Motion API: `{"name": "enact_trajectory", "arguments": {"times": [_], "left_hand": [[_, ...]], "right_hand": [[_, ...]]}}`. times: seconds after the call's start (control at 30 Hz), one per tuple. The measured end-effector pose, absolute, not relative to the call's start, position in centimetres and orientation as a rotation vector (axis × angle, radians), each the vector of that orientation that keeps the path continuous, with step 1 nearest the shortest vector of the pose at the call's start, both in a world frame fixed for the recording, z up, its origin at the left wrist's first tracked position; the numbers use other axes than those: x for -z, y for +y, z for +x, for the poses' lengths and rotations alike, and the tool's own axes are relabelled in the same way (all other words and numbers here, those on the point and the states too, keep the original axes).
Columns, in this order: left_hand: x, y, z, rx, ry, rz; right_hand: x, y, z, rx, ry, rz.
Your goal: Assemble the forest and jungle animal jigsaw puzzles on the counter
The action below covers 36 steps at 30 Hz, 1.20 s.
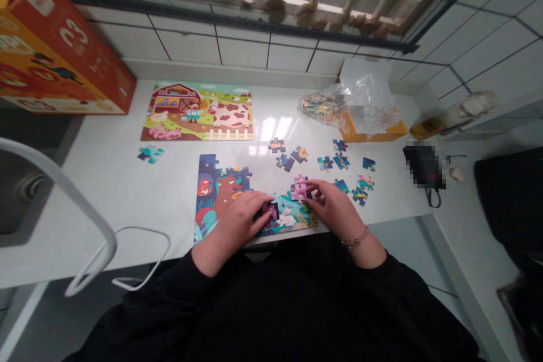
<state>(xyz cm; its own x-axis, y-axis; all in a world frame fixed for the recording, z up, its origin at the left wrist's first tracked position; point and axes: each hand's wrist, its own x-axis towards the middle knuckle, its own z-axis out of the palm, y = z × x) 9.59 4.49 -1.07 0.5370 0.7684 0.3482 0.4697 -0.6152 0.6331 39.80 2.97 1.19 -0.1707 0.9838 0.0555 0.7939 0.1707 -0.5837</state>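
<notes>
Far left of the desk (106, 198): orange box (97, 56), upright near the wall. White curved tube (91, 212) in front of it. Then one loose teal piece (150, 153), well apart from the others, with the farm picture (197, 113) lying flat behind it. Part-built puzzle (224, 189) sits at the near edge, bear and rabbit visible. Left hand (246, 212) is over its middle, thumb and fingertips on a dark purple piece (272, 216); can't tell if it's gripped. Right hand (333, 203) pinches a pink-purple piece (299, 188) at the puzzle's upper right edge. Behind and right of that: scattered loose pieces (300, 154). Further back, clear bag (324, 104) of pieces, touching yellow open box (373, 137). Far right: bottle (428, 124) lying tilted, plus a pixelated black item (426, 165).
</notes>
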Motion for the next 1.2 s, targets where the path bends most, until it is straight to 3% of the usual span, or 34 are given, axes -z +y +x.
{"name": "enact_trajectory", "arguments": {"times": [0.83,1.2], "left_hand": [[0.3,4.6,9.2,-0.894,1.062,2.184],[1.0,4.6,9.2,-0.907,1.105,2.247]], "right_hand": [[-1.1,3.2,37.1,-0.490,-2.119,-1.376],[-1.5,2.6,33.0,-0.671,-2.076,-1.275]]}}
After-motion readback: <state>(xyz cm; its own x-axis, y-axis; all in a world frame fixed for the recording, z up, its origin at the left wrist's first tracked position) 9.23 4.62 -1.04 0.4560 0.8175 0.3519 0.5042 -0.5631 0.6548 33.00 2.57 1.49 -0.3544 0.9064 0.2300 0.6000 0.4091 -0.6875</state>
